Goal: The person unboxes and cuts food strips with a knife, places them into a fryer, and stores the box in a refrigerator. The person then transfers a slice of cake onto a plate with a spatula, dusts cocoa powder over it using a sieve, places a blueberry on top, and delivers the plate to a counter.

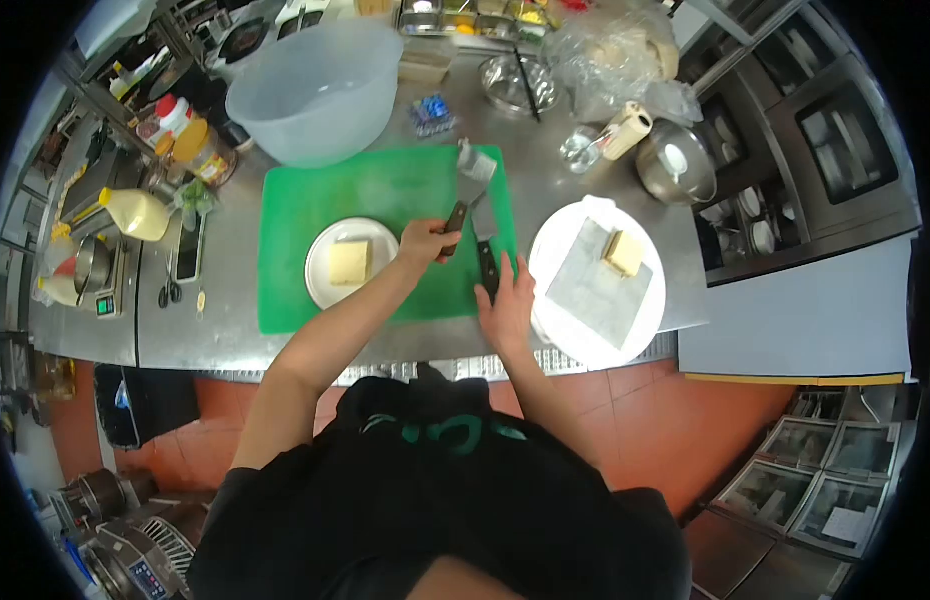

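Observation:
My left hand (425,245) is closed around the dark handle of a metal spatula (475,172), whose blade points away from me over the green cutting board (285,230). A second spatula (487,265) with a black handle lies near the board's right edge, its blade partly under the first. My right hand (507,305) rests beside that handle, fingers stretched out, thumb touching its near end. Left of my hands a pale square block of cake (349,263) sits on a small white plate (315,270). A smaller cake piece (623,254) stands on parchment paper (593,285) on a round white board (550,235).
Behind the cutting board stand a large translucent bowl (320,100) and a blue packet (432,115). At the right are a steel bowl (675,165) and a plastic bag (610,65). Scissors (169,290), a phone (189,250) and a yellow-capped bottle (135,212) lie left.

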A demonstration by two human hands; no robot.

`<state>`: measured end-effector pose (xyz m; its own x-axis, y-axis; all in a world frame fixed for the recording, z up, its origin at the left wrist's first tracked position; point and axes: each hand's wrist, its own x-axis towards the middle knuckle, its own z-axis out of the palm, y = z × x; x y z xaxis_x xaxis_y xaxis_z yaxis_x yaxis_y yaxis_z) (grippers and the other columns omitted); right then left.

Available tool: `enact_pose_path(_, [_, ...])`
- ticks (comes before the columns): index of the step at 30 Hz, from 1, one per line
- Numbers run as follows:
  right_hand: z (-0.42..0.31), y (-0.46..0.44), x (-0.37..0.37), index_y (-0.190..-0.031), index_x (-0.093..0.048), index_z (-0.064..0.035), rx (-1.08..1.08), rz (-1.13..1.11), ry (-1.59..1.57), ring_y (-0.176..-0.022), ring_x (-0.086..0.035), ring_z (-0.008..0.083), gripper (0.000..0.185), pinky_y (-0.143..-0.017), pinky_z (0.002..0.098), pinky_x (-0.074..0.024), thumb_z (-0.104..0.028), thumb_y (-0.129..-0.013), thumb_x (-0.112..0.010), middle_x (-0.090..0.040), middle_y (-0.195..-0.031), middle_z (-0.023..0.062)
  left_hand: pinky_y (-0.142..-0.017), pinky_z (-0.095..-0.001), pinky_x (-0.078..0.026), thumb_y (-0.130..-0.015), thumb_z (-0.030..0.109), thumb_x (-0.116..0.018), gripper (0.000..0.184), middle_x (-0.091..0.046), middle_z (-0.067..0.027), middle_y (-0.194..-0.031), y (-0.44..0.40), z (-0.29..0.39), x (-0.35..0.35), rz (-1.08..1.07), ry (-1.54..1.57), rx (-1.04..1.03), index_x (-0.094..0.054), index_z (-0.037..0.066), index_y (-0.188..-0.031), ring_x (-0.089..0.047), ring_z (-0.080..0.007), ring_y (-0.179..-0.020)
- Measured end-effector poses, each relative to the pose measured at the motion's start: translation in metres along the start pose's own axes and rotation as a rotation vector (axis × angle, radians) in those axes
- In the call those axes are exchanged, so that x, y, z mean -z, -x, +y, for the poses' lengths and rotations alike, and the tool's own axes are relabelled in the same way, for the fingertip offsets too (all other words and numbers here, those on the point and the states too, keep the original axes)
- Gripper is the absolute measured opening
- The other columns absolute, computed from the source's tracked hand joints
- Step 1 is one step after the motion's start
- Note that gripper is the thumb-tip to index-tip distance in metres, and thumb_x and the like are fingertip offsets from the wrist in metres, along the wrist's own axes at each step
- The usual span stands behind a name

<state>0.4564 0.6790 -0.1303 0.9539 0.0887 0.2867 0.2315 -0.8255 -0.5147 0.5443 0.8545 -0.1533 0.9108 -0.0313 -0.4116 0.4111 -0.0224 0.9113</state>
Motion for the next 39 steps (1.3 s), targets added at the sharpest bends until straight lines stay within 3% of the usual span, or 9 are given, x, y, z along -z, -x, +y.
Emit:
enact_pose_path(5, [0.036,0.011,0.046,-0.13,-0.043,-0.0039,-0.064,0.031,-0.058,-0.121,-0.035,0.0421,0.058,-0.1,0.0474,-0.0315,-0.016,-0.078,-0.066,-0.035,-0.134,0.0265,-0.049,-0.0289,-0.051,-0.073,0.022,-0.075,0.03,-0.066,-0.0108,-0.074,-0.047,-0.018,0.009,0.07,-0.086,0.08,-0.067,-0.001,-0.091,-0.062,-0.0193,-0.055])
enact_pose_path(9, [0.032,-0.021,0.062,-0.127,-0.046,-0.003,0.028,0.047,-0.022,-0.117,-0.039,0.0399,0.057,-0.097,0.048,-0.0328,-0.015,-0.076,-0.068,-0.039,-0.131,0.0236,-0.082,-0.0409,-0.049,-0.069,0.033,-0.075,0.051,-0.064,-0.0175,-0.102,0.007,0.025,0.014,0.279,-0.835,-0.25,-0.063,0.001,-0.107,-0.061,-0.0342,-0.086])
enact_pose_path(17, [-0.181,-0.225,-0.042,-0.106,-0.061,-0.0083,0.835,0.257,-0.044,-0.11,-0.047,0.0295,0.04,-0.1,0.0511,-0.0283,-0.023,-0.07,-0.07,-0.052,-0.118,0.0078,-0.092,-0.0397,-0.041,-0.073,0.019,-0.073,0.045,-0.059,-0.016,-0.114,0.139,0.056,0.031,0.55,-0.566,-0.63,-0.06,0.003,-0.113,-0.051,-0.0317,-0.108])
enact_pose_path(21, [-0.241,-0.278,-0.111,-0.102,-0.064,-0.0078,0.751,-0.342,0.357,-0.118,-0.046,0.0312,0.027,-0.105,0.0604,-0.0179,-0.019,-0.078,-0.058,-0.058,-0.114,0.0149,-0.09,-0.038,-0.042,-0.076,0.015,-0.071,0.039,-0.059,-0.0148,-0.114,0.188,0.043,0.062,0.566,-0.436,-0.549,-0.059,0.002,-0.112,-0.052,-0.0283,-0.108])
enact_pose_path(23, [-0.24,-0.294,-0.148,-0.092,-0.068,-0.01,0.765,-0.148,0.05,-0.114,-0.051,0.032,0.02,-0.103,0.0603,-0.023,-0.019,-0.078,-0.056,-0.063,-0.106,0.0123,-0.09,-0.0362,-0.042,-0.078,0.014,-0.07,0.036,-0.06,-0.0129,-0.112,0.196,0.034,0.084,0.579,-0.349,-0.48,-0.06,0.002,-0.11,-0.052,-0.0257,-0.107])
enact_pose_path(27, [-0.252,-0.298,0.028,-0.087,-0.065,-0.0168,0.867,-0.366,-0.072,-0.084,-0.063,0.0232,0.016,-0.068,0.0402,-0.049,-0.03,-0.079,-0.061,-0.066,-0.087,0.0056,-0.089,-0.0327,-0.042,-0.083,0.015,-0.066,0.035,-0.058,-0.0093,-0.115,0.196,0.018,0.109,0.528,-0.019,-0.272,-0.057,0.002,-0.115,-0.052,-0.0186,-0.107])
enact_pose_path(31, [-0.15,-0.241,0.19,-0.109,-0.058,-0.0128,0.215,-0.56,-0.754,-0.101,-0.053,0.0238,0.033,-0.084,0.0397,-0.0426,-0.034,-0.084,-0.059,-0.056,-0.107,0.0075,-0.093,-0.0347,-0.042,-0.092,0.032,-0.053,0.046,-0.051,-0.0102,-0.124,0.155,0.022,0.112,0.512,0.468,-0.379,-0.044,0.003,-0.127,-0.05,-0.0177,-0.111])
enact_pose_path(35, [0.021,-0.146,0.278,-0.134,-0.046,-0.0161,-0.485,-0.062,-1.071,-0.128,-0.035,0.0324,0.059,-0.104,0.046,-0.0283,-0.044,-0.083,-0.059,-0.036,-0.141,0.0147,-0.097,-0.0343,-0.04,-0.096,0.044,-0.039,0.054,-0.048,-0.0101,-0.128,0.118,0.043,0.074,-0.14,1.007,-0.101,-0.039,0.004,-0.132,-0.048,-0.018,-0.115])
enact_pose_path(39, [0.158,-0.027,0.275,-0.13,-0.049,-0.012,-0.684,0.334,-1.245,-0.119,-0.043,0.0296,0.051,-0.097,0.0434,-0.0353,-0.037,-0.085,-0.057,-0.043,-0.132,0.0143,-0.098,-0.0335,-0.039,-0.097,0.05,-0.03,0.06,-0.047,-0.0097,-0.129,0.113,0.071,-0.038,-0.464,0.839,-0.031,-0.038,0.004,-0.134,-0.046,-0.0186,-0.118])
